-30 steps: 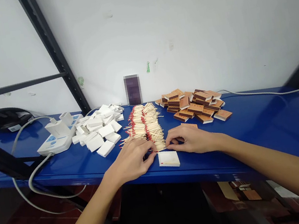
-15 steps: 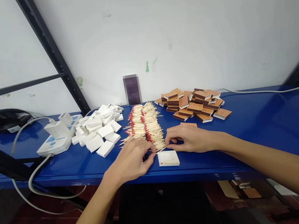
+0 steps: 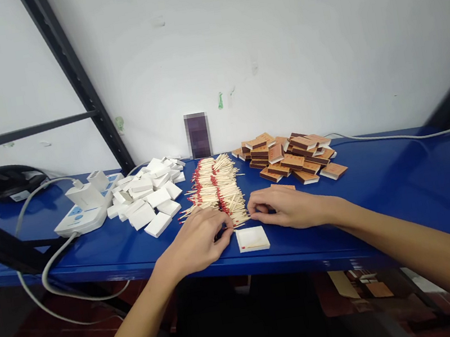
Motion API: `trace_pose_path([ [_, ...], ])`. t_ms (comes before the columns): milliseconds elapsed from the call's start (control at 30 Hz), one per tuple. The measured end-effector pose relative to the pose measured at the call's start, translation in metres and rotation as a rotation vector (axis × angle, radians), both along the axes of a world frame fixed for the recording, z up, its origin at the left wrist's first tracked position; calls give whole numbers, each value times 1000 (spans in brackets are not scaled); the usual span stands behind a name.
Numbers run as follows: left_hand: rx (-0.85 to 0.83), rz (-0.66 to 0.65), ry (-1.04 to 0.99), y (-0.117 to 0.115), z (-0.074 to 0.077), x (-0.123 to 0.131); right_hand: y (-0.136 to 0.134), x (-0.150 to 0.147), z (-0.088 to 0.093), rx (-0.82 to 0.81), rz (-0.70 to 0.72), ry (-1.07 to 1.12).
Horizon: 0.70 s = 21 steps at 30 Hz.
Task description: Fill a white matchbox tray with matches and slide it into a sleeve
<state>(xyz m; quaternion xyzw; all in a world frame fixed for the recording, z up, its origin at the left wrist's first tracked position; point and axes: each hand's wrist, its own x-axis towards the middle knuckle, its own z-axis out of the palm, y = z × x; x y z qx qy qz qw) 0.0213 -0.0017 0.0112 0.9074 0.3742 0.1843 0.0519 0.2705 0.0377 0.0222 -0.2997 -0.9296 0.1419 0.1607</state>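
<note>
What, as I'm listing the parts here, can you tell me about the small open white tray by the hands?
The white tray is shallow, rectangular and low-walled, apparently paperboard. It lies flat, open side up, on the blue shelf, in front of the match pile. One red-headed match lies inside along the near wall, head leftward. The left hand is close by its left side; contact is unclear.

Match heap [image 3: 229, 193] lay in two rough side-by-side rows, pale sticks, red heads mostly to the left. White tray [image 3: 253, 234] sat flat, open side up, just in front of heap's near end. Single match [image 3: 256, 246] lay inside along near wall, red head left.
</note>
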Motion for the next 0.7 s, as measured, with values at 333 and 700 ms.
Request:
trace_pose_path([
  [333, 0, 26, -45, 1, -1, 0, -14, -4, 8, -247, 115, 120],
  [700, 126, 9, -97, 0, -2, 1, -6, -15, -12, -206, 15, 239],
])
